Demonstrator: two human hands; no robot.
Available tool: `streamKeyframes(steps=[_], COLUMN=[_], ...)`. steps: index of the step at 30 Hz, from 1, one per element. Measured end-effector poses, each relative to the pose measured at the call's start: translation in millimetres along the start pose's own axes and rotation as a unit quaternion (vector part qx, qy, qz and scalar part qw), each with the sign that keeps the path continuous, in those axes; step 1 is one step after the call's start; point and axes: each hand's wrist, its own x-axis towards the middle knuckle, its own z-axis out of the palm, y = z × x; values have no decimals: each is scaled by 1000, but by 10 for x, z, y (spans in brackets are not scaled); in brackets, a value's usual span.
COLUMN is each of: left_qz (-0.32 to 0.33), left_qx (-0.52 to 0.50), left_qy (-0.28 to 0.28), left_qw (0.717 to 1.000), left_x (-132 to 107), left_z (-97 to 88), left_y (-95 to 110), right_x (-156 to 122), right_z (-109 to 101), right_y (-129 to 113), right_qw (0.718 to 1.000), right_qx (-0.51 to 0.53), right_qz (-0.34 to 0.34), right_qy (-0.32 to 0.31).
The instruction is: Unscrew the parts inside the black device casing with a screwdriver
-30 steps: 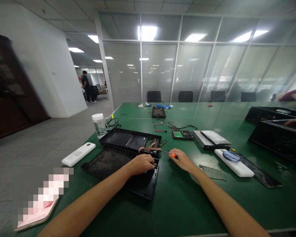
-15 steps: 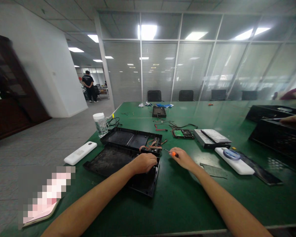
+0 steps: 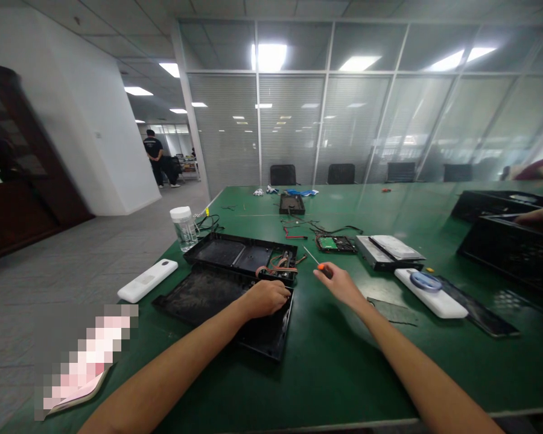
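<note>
My left hand (image 3: 266, 298) is curled, its fingers pressed onto the right corner of a black plastic cover (image 3: 208, 298) lying flat on the green table (image 3: 335, 367). Behind that lies an open black case (image 3: 239, 254) with red and orange wires (image 3: 278, 269) at its right end. My right hand (image 3: 337, 282) grips a small orange-handled screwdriver (image 3: 315, 260), its thin shaft tilted up and left, lifted off the case.
A white remote (image 3: 147, 280) and a clear jar (image 3: 183, 228) sit left. A circuit board (image 3: 333, 243), a drive (image 3: 389, 252), a white device (image 3: 429, 293) and black crates (image 3: 511, 247) lie right. Another person's hand (image 3: 540, 218) rests on a crate. A person (image 3: 154, 158) stands far off.
My right hand has lifted slightly and swung the screwdriver tip up, away from the case. My left hand stays on the cover. The distant person has shifted left.
</note>
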Motion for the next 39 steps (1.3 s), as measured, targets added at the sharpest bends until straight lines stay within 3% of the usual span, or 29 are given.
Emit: streamKeyframes(steps=[2,4,8,10,14,16,22,28,32,36,39], left_qz=[9,7,-31,-66,-139,-157,-181,-172,-181,-187,-195], left_qx=[-18,-47,-84,-93,-130,-148,-165,-181,-178,-183,-178], left_qy=[-1,7,22,20,34,39,38,48,48,46,40], left_qw=[1000,999,996,993,981,976,969,967,966,964,964], left_x=[-7,-9,-17,-22,-28,-26,-17,-18,-14,-12,-9], left_z=[-11,-11,3,7,10,14,22,30,48,49,34], left_y=[-13,-27,-31,-19,4,9,15,14,9,8,11], right_x=[1,-10,-33,-37,-55,-77,-153,-176,-185,-159,-81], right_z=[-42,-113,-287,-348,-355,-308,-142,-157,-269,-393,-411], right_y=[-12,-47,-186,-245,-277,-276,-324,-370,-652,-1181,-1516], right_qw=[995,985,971,976,988,985,990,988,973,920,903], right_qx=[77,145,208,194,127,98,11,-66,-193,-372,-397], right_qz=[61,92,50,36,-8,-49,-103,-116,-123,-112,-117], right_qy=[1,-36,-104,-89,85,132,96,72,30,-50,-111])
